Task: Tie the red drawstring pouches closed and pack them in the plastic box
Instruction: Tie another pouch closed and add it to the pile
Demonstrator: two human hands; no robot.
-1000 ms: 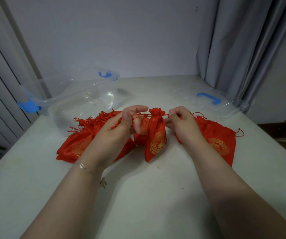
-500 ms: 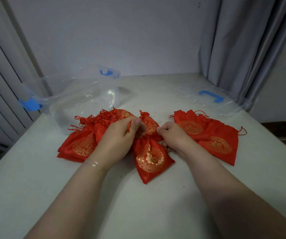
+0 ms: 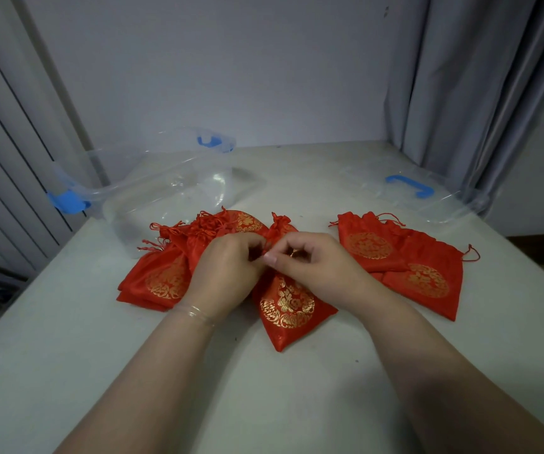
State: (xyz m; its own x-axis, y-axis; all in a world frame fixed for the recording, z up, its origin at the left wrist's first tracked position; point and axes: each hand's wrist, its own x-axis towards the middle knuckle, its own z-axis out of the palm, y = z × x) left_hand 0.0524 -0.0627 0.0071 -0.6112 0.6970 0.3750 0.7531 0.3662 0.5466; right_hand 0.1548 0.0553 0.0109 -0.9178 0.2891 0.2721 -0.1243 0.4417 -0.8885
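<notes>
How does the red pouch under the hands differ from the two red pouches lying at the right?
The pouch under the hands has its neck gathered, with the left hand and right hand working at it; the right pouches lie flat, necks open and wide, untouched. It lies alone; they overlap. All are red with gold print.

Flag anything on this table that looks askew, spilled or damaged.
Nothing stands out. The clear plastic box sits upright and empty, its lid lies flat apart, and the red pouches lie in loose piles. Both hands work the drawstring of the middle pouch.
</notes>
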